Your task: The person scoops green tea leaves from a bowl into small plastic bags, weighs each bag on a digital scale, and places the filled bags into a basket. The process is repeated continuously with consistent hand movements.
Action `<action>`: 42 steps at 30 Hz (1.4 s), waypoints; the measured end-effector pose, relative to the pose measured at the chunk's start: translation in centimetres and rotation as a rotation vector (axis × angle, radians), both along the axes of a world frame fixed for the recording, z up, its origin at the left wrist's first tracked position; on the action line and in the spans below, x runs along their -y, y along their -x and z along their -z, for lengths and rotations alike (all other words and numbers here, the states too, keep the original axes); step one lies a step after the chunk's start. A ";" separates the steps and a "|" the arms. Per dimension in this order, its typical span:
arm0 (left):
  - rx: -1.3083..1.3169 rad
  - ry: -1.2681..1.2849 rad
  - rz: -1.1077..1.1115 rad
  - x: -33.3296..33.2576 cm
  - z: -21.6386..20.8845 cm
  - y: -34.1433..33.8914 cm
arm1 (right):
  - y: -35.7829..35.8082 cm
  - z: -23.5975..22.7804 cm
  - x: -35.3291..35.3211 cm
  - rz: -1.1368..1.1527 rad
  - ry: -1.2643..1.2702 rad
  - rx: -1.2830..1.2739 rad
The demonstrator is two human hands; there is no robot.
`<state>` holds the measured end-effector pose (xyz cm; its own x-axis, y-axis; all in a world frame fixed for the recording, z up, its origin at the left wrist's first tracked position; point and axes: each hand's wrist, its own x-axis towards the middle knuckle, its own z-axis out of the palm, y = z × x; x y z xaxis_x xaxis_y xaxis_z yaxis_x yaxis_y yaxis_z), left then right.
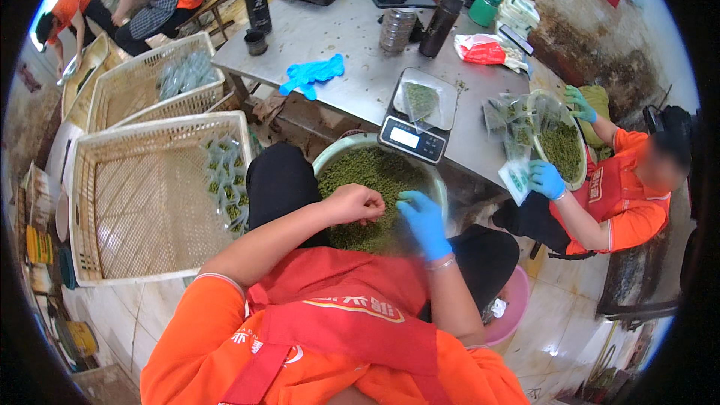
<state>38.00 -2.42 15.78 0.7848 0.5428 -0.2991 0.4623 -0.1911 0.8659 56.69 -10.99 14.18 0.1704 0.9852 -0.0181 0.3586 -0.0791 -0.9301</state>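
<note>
Between my knees stands a pale green basin (441, 193) full of small green peppercorn-like berries (375, 169). Over its middle is my left hand (356, 205), bare, its fingers curled together; whatever they hold is too small to make out. Just to the right, my right hand (424, 223) in a blue glove hangs over the berries with its fingers bent and drawn together. Its fingertips are partly hidden and the area below is blurred. Beyond the basin, a digital scale (411, 137) sits at the table edge, carrying a clear bag of green berries (421, 100).
A metal table (360, 94) holds a blue glove (313, 75), flasks (442, 22) and a jar. Left stand white plastic crates (150, 202) with filled bags (225, 180). A gloved co-worker (615, 195) sits right with another basin (581, 169). A pink basin (517, 304) is beside my right leg.
</note>
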 end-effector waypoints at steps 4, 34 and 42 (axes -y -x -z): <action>-0.041 -0.397 0.008 -2.2 0.1 1.2 | -0.9 -2.4 -3.6 0.036 -0.439 0.622; 0.090 -0.661 -0.311 -3.1 2.9 0.7 | -2.4 -1.7 -9.9 0.198 -0.052 -0.041; 0.087 -0.668 -0.263 -3.0 3.0 0.2 | -1.3 -3.9 -12.7 0.329 -0.013 0.672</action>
